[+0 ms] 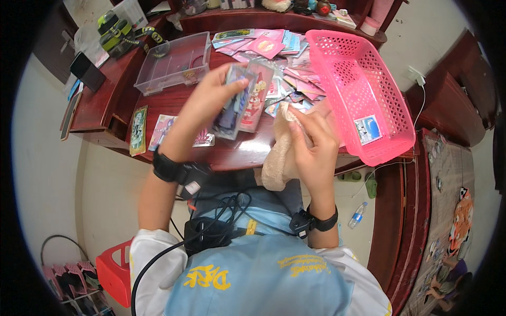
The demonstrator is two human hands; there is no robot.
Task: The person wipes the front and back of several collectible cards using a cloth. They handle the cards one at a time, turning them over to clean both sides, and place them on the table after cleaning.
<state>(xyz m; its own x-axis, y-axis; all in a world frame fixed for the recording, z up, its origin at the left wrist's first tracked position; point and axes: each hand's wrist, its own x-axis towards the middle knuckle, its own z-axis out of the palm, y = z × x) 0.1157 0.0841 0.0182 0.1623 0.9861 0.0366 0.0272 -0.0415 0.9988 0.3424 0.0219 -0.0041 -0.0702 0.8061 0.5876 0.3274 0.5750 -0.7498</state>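
Note:
My left hand pinches a long picture card in a clear sleeve, its thumb across the upper part. A pink picture card overlaps behind it; I cannot tell if that one is gripped too. In my right hand is a beige terry cloth, hanging down over the desk's front edge. Beyond both hands spreads a heap of pink and blue cards. Partly behind my left forearm lie a purple-haired character card and another pink card. A green-and-gold card lies at the left.
A pink perforated basket, with one small picture card inside, stands at the right. A clear plastic box sits back left. The dark red wooden desk bears a black phone-like object and a water bottle.

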